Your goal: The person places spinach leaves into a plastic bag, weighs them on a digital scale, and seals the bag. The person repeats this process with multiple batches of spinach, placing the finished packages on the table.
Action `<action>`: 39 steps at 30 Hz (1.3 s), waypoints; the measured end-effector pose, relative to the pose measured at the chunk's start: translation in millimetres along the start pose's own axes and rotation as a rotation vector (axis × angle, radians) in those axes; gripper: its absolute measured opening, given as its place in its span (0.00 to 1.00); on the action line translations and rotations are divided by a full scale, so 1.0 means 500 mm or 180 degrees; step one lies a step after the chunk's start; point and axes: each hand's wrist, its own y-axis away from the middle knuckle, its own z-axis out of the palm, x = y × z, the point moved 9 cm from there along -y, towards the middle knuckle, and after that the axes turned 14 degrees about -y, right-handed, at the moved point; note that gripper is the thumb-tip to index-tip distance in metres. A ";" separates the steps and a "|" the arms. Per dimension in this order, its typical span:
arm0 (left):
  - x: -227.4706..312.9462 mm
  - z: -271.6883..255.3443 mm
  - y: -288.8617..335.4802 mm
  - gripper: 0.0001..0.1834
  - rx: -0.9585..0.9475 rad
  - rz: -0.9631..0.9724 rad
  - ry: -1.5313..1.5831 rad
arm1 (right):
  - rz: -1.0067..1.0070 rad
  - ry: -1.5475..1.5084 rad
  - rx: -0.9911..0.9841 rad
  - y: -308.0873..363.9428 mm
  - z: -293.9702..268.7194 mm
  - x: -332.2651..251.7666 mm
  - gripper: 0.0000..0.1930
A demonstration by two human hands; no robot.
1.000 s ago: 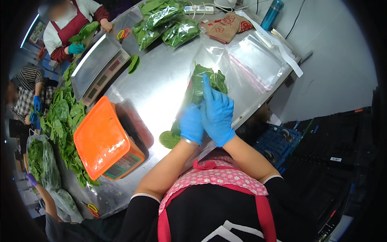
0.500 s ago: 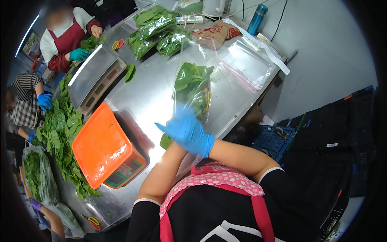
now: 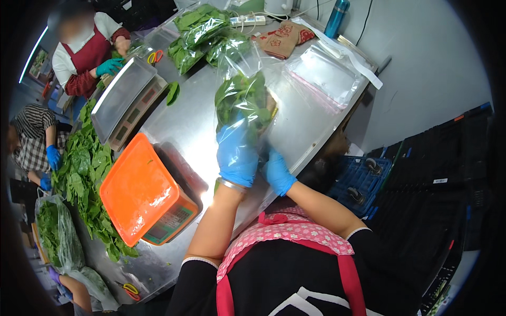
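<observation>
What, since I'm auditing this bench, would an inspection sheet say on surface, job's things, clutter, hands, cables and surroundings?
Surface: metal table, glare near the middle.
Job's things: bag of leaves; orange scale to its left.
Clutter: patterned cloth; scissors beside the grey scale; blue bottle.
Hands: both gloved; left hand at the bag, right hand near its lower right; grips unclear.
Cables: white power strip; black cable against the wall.
Surroundings: co-workers at left, black crates at right.

1. Worn on the head, the wide fisheye looks steeply down across the surface (image 3: 303,131).
2. Near the centre, fairly close, are the left hand (image 3: 238,152) and right hand (image 3: 279,173); the wearer's torso (image 3: 284,268) fills six o'clock.
3. Grey wall (image 3: 427,79): two o'clock.
</observation>
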 end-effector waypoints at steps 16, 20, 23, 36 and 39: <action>-0.050 0.306 -0.019 0.30 -0.1111 -0.0107 -0.1540 | 0.1743 -0.1601 -0.0657 0.203 0.006 -0.070 0.19; -0.036 0.311 -0.015 0.27 -0.0848 0.0291 -0.1694 | -0.1276 0.1289 -0.0217 0.091 -0.082 -0.333 0.29; -0.037 0.324 -0.005 0.27 -0.0949 0.0274 -0.1631 | -0.1789 0.2527 -0.0029 0.015 -0.025 -0.368 0.27; -0.059 0.247 0.082 0.26 -0.1069 0.0009 -0.0822 | -0.3027 0.1828 -0.0477 0.026 0.069 -0.418 0.13; -0.064 0.213 0.107 0.26 -0.1063 -0.0036 -0.0577 | -0.2568 0.1136 -0.1134 0.076 0.106 -0.398 0.10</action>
